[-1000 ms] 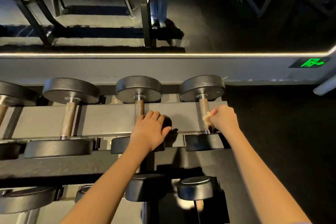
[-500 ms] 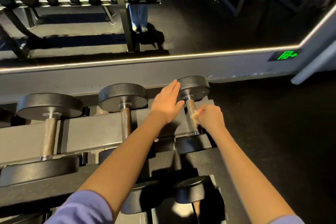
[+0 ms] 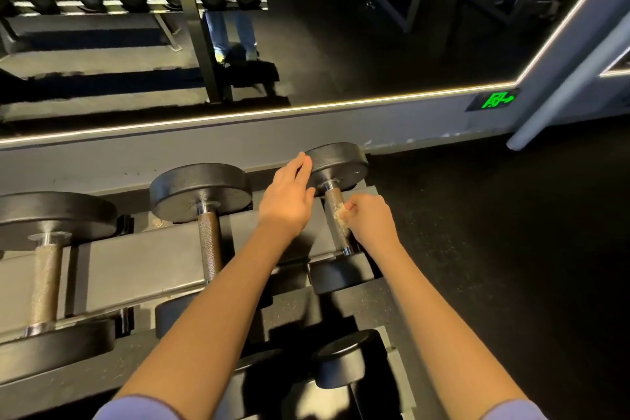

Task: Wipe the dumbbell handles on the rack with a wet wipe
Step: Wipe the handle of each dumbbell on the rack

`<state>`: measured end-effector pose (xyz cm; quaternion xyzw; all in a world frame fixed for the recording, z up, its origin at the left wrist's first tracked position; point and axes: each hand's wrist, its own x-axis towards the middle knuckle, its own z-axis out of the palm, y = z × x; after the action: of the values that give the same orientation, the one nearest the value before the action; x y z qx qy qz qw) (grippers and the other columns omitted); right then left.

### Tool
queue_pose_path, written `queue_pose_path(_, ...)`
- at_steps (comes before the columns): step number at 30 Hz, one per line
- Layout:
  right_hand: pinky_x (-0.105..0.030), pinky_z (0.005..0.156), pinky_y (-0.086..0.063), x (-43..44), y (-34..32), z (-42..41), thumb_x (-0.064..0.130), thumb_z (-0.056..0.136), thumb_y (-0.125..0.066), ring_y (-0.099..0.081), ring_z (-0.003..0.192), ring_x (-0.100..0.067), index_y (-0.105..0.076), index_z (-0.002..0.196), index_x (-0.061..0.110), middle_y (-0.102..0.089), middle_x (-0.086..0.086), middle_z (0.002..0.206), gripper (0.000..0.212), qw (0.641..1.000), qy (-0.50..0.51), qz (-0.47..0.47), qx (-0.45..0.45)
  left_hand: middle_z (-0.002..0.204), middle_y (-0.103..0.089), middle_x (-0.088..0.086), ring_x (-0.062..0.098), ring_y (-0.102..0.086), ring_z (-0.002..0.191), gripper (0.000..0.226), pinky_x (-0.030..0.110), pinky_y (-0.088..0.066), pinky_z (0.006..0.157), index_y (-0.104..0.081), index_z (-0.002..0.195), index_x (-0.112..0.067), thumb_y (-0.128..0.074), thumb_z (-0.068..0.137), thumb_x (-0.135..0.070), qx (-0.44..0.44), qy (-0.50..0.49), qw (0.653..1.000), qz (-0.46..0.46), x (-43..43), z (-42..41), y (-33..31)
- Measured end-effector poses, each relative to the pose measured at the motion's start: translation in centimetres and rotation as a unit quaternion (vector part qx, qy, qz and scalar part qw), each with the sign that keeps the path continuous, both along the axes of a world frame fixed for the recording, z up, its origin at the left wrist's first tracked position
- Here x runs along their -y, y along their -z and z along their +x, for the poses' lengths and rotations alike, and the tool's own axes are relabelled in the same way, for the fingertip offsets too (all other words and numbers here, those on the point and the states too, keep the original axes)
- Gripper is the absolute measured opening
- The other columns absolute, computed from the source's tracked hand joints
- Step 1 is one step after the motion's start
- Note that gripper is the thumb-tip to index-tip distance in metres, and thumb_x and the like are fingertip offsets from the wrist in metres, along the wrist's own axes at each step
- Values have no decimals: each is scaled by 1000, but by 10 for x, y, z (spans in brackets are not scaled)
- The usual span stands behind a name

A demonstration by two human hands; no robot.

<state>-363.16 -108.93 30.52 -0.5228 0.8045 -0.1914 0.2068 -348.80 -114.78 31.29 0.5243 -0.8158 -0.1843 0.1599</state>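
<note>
- At the far left of the frame, a black round-headed dumbbell with a knurled steel bar (image 3: pixel 46 269) lies across the grey metal rack (image 3: pixel 143 266). Its near head sits toward the lower left edge.
- Left of centre, a second black dumbbell (image 3: pixel 201 191) of the same kind rests on the same tier, and the left forearm hides the near end of its bar.
- Just right of centre, the left hand (image 3: pixel 288 201) is laid flat and released, fingers straight and close together. The fingertips touch the left rim of the rightmost black dumbbell (image 3: pixel 341 164) at its far head.
- That dumbbell sits at the right end of the upper tier, and its knurled handle (image 3: pixel 332 201) runs toward the lower edge of the frame.
- Low in the frame beneath it, a smaller black dumbbell head (image 3: pixel 341 358) shows on the lower tier.
- A small crumpled pale wet wipe (image 3: pixel 341 215) is pressed against the middle of the handle.
- The right hand (image 3: pixel 370 220) is clenched round the wipe, pinching it against the handle's right side.
- Toward the upper right, a green lit sign (image 3: pixel 496 100) glows on the grey wall base below the large mirror (image 3: pixel 341 44).
</note>
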Motion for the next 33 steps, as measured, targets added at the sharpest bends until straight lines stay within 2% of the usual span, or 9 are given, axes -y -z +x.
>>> queue_pose_path(5,-26,81,-46,21,-1,-4,15,91,-59,-61,89,-15,-71,99,9,-68,-3,96,16,989,25,-103,105,159,-11,-8,14,-16,142,58,31,-31,109,-13,152,-21,-40,101,-26,-3,-7,1000,19,0,-3,-4)
queue_pose_path(8,-30,79,-48,20,1,-6,20,93,-56,-61,86,-14,-70,98,12,-64,3,90,17,985,13,-86,146,159,-12,-6,14,-14,143,56,27,-24,110,-16,152,-20,-39,102,-26,-44,-26,997,49,-4,-6,-4)
queue_pose_path(13,-24,66,-38,10,6,-18,11,88,-58,-53,69,-8,-57,69,19,-56,6,71,21,991,-48,-43,119,160,-12,-6,13,-12,145,55,26,-16,113,-18,152,-20,-39,102,-27,-83,-51,992,78,-9,-10,-7)
queue_pose_path(16,-32,74,-51,23,5,-18,14,89,-58,-62,80,-17,-68,86,10,-66,-4,84,11,988,-38,-55,136,160,-11,-6,11,-11,145,55,21,-11,111,-18,152,-20,-39,102,-26,-101,-52,989,97,-15,-8,-8)
queue_pose_path(20,-30,80,-50,34,6,-18,20,91,-60,-63,92,-18,-70,103,10,-68,-4,96,18,987,-24,-60,148,160,-8,-7,9,-11,145,55,16,-9,107,-16,152,-20,-40,102,-26,-110,-54,987,108,-23,-6,-5)
queue_pose_path(22,-23,72,-44,23,6,-22,16,89,-62,-60,79,-12,-69,85,12,-65,-1,83,9,986,-45,-58,150,160,-9,-7,9,-13,145,55,16,-11,107,-18,152,-20,-40,102,-26,-119,-60,985,113,-23,-7,-4)
queue_pose_path(24,-17,58,-37,9,10,-27,10,86,-62,-48,56,-5,-53,56,19,-52,6,59,33,984,-53,-50,160,159,-12,-8,9,-16,144,53,17,-12,108,-22,151,-19,-40,102,-25,-145,-74,979,122,-22,-9,-4)
queue_pose_path(26,-11,47,-34,4,11,-30,5,84,-62,-39,46,-6,-43,47,23,-42,8,49,45,981,-51,-41,181,157,-17,-7,9,-22,141,49,18,-17,107,-27,149,-18,-40,102,-25,-172,-91,973,126,-23,-11,-4)
queue_pose_path(33,-21,71,-48,34,12,-23,18,92,-59,-63,81,-14,-72,94,10,-67,-3,87,16,982,-24,-86,168,151,-27,-6,8,-34,133,46,16,-25,102,-34,147,-19,-41,102,-24,-194,-112,967,121,-26,-12,-2)
